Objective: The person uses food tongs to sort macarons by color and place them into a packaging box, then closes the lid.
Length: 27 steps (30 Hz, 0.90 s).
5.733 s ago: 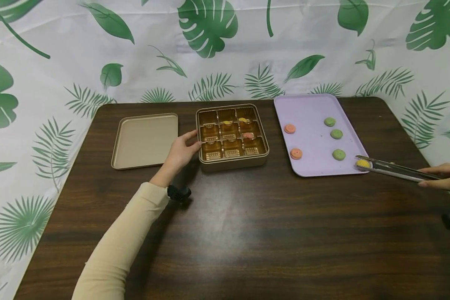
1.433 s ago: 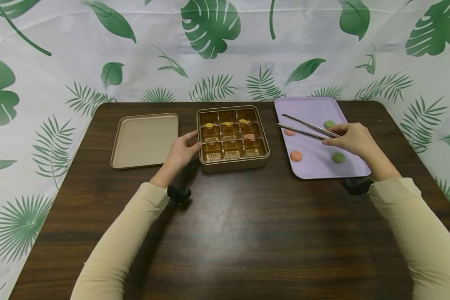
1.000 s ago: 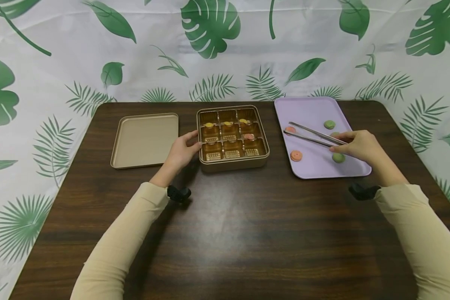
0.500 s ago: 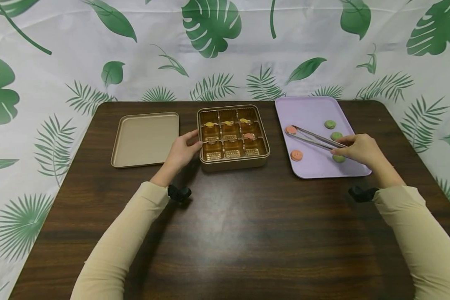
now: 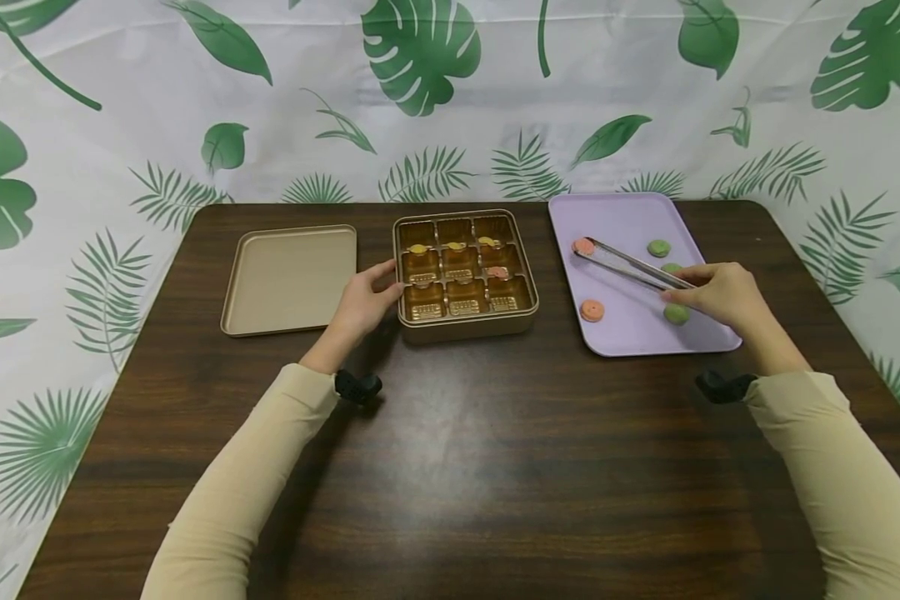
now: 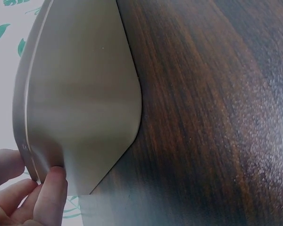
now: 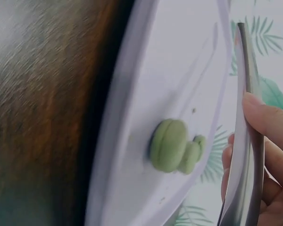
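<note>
My right hand grips metal tongs, whose tips pinch an orange-pink macaron over the left part of the lilac tray. The macaron seems raised off the tray. In the right wrist view the tongs slant above the tray, with green macarons below. My left hand touches the left side of a gold box with fingertips; the left wrist view shows those fingers against its wall. Yellow macarons sit in the box's back row, and a pink macaron in the middle row's right compartment.
Another orange macaron lies near the tray's left front, and green macarons along its right side. To the left of the box is a flat gold lid. A leaf-print cloth hangs behind the dark wooden table.
A yellow macaron has gone from the tray into the box's back left compartment. The tongs then moved onto the orange-pink macaron, closed on it and rose slightly. The left hand stayed put.
</note>
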Tool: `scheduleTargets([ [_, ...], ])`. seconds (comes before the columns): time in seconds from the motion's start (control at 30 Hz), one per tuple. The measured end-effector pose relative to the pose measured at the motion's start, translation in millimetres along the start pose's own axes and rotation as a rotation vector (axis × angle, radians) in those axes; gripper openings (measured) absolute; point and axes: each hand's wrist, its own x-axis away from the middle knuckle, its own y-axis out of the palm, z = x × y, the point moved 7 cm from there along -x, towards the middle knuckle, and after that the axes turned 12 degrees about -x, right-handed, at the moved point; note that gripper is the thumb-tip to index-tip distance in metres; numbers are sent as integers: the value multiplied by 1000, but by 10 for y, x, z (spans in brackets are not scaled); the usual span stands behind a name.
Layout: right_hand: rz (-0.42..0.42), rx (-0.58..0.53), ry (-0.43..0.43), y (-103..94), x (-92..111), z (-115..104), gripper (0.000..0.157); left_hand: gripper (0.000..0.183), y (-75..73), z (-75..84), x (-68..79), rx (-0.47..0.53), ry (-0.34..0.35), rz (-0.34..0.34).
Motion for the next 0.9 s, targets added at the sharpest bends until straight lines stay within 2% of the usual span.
scheduleTargets([
  [0.2, 29, -53, -30, 1, 6, -186, 59, 52, 0, -7, -3, -4, 1, 3],
  [0.4, 18, -82, -74, 62, 36, -492, 58, 52, -1, -9, -6, 0, 0, 10],
  [0.63, -40, -105, -163, 242, 84, -886, 47, 52, -5, -6, -6, -6, 2, 12],
  [0.9, -94, -112, -189, 475, 55, -1128, 43, 52, -4, -1, -7, -13, 9, 14],
])
